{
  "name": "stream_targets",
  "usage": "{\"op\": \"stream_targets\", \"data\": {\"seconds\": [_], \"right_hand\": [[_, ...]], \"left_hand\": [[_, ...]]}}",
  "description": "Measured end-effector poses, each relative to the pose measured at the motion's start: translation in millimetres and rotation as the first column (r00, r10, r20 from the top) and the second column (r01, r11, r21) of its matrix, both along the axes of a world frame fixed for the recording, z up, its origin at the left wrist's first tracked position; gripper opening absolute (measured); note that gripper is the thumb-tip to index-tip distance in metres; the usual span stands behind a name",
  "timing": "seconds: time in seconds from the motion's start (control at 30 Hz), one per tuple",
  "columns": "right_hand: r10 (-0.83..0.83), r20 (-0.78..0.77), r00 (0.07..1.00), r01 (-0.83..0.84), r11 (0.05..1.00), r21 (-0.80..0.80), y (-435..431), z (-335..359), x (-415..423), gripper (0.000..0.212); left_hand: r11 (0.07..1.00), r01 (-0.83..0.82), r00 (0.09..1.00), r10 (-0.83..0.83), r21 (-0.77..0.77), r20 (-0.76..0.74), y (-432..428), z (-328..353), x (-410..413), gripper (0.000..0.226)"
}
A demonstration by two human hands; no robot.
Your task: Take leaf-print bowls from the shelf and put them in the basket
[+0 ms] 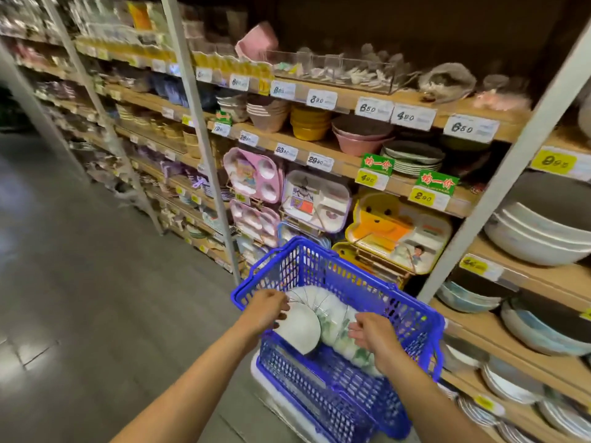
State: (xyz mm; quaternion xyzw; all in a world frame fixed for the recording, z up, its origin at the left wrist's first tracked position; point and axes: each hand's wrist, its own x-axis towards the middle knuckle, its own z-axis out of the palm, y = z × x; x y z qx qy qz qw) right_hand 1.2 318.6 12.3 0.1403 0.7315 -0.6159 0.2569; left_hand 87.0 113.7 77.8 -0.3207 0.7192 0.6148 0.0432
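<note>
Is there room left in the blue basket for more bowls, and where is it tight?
Bare room lies between the leaf-print bowls and the far wall of the basket. The near side is crowded: the bowl row, left hand and right hand fill it.

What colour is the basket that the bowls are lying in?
Blue: the basket is a blue plastic lattice, plain in the head view.
</note>
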Motion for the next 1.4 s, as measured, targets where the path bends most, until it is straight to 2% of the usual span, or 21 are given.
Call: {"op": "stream_targets", "data": {"seconds": [0.13,0.23,0.33,0.4,0.5,0.53,0.6,0.73,0.8,0.97,1.23,1.33,1.4], "right_hand": [[0.041,0.158,0.987,-0.052,0.997,0.064,-32,-39,-11,0.034],[0.045,0.22,0.974,-0.081,0.985,0.154,-52,-69,-22,0.027],[0.026,0.25,0.968,-0.079,0.976,0.205,-70,-101,-37,0.022],[0.014,0.284,0.959,-0.085,0.967,0.239,-80,-121,-45,0.022],[-0.006,0.349,0.937,-0.101,0.952,0.289,-90,-151,-52,0.006],[0.002,0.375,0.927,-0.121,0.948,0.294,-94,-160,-52,0.012],[0.046,0.426,0.903,-0.189,0.935,0.299,-101,-175,-53,0.036],[0.096,0.449,0.888,-0.276,0.894,0.354,-116,-200,-58,0.035],[0.109,0.446,0.888,-0.306,0.864,0.399,-120,-206,-62,0.034],[0.113,0.436,0.893,-0.316,0.846,0.429,-120,-210,-65,0.033],[0.162,0.421,0.892,-0.355,0.828,0.433,-99,-167,-79,0.038],[0.106,0.386,0.916,-0.255,0.898,0.358,-92,-132,-86,0.048],[0.013,0.412,0.911,-0.142,0.948,0.284,-88,-111,-90,0.033]], "left_hand": [[0.987,0.122,0.986,-0.109,-0.103,0.123,-22,-28,-26,0.018],[0.94,0.237,0.957,-0.183,-0.244,0.224,-37,-53,-46,0.021],[0.888,0.33,0.916,-0.219,-0.32,0.335,-51,-79,-71,0.024],[0.855,0.398,0.878,-0.251,-0.333,0.407,-59,-94,-87,0.021],[0.818,0.472,0.826,-0.28,-0.329,0.49,-68,-123,-112,0.031],[0.812,0.49,0.809,-0.287,-0.318,0.513,-70,-132,-119,0.034],[0.791,0.541,0.767,-0.326,-0.284,0.553,-72,-149,-130,0.037],[0.73,0.658,0.647,-0.426,-0.183,0.632,-65,-179,-143,0.046],[0.722,0.673,0.63,-0.443,-0.163,0.638,-63,-190,-145,0.049],[0.747,0.649,0.652,-0.452,-0.14,0.608,-64,-198,-146,0.051],[0.744,0.661,0.664,-0.52,-0.096,0.537,-72,-179,-144,0.045],[0.781,0.621,0.72,-0.532,-0.072,0.445,-73,-162,-148,0.048],[0.813,0.582,0.765,-0.54,-0.017,0.35,-73,-152,-153,0.052]]}}
